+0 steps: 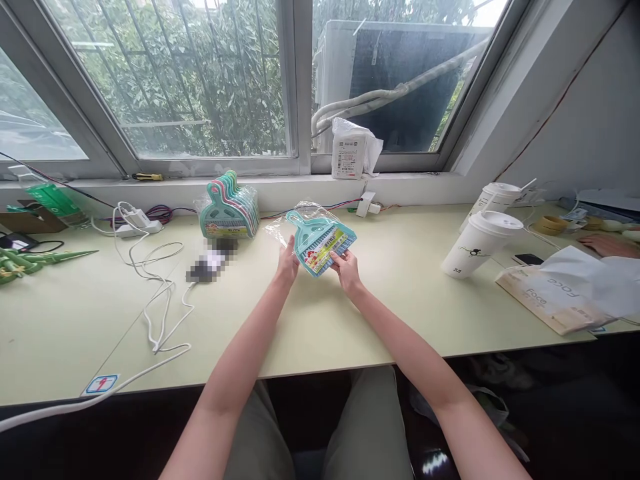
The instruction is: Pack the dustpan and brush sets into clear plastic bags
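Between my hands is a small teal dustpan and brush set (320,243) with a yellow printed label, tilted above the table and wrapped in clear plastic. My left hand (287,263) grips its left edge and the wrap. On the lower right edge, the fingers of my right hand (347,270) are closed, thumb over the label. Left of my hands, a row of similar dustpan sets (227,217) in teal and pink stands upright in clear plastic near the window ledge.
White cables (160,293) trail across the left of the pale table (320,333), beside a power strip (140,227). Paper cups (480,243) and a tissue pack (555,293) sit at right. A wrapped box (350,157) stands on the sill. Another person's hand (613,245) rests far right.
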The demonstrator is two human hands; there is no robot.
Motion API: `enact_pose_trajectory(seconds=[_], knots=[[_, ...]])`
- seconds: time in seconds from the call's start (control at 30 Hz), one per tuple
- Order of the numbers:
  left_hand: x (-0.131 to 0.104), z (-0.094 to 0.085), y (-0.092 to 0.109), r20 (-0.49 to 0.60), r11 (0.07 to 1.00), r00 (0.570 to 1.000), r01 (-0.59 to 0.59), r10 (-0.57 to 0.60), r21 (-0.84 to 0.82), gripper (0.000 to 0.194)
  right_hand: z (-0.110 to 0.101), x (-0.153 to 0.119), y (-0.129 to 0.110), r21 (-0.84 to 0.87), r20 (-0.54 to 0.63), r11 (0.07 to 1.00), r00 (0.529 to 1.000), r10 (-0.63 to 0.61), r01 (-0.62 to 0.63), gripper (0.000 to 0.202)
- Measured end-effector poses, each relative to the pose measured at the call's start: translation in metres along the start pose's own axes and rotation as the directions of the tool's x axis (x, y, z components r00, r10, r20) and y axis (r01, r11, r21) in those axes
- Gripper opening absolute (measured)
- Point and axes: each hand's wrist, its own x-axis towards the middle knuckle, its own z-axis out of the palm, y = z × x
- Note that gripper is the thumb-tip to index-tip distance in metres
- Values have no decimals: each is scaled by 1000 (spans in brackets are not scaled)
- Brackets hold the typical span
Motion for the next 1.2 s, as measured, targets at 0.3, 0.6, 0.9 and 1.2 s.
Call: enact_pose_trajectory(seconds=[0.3, 0.6, 0.9, 1.2], knots=[[-20, 29, -18, 306, 988, 948, 121, -87, -93, 63, -2, 3, -7, 106, -173, 993, 984, -38, 57, 30], [-17, 23, -26, 25, 986, 997, -79, 76, 149, 52, 2, -1, -6, 122, -111, 993, 994, 14, 0, 24], [-21, 26, -33, 100, 952, 972, -227, 211, 206, 63, -22, 25, -11, 197, -221, 978, 969, 114, -71, 13], [-39, 35, -30, 117, 954, 968, -240, 222, 180, 63, -32, 31, -14, 163, -299, 978, 938, 176, -132, 16]])
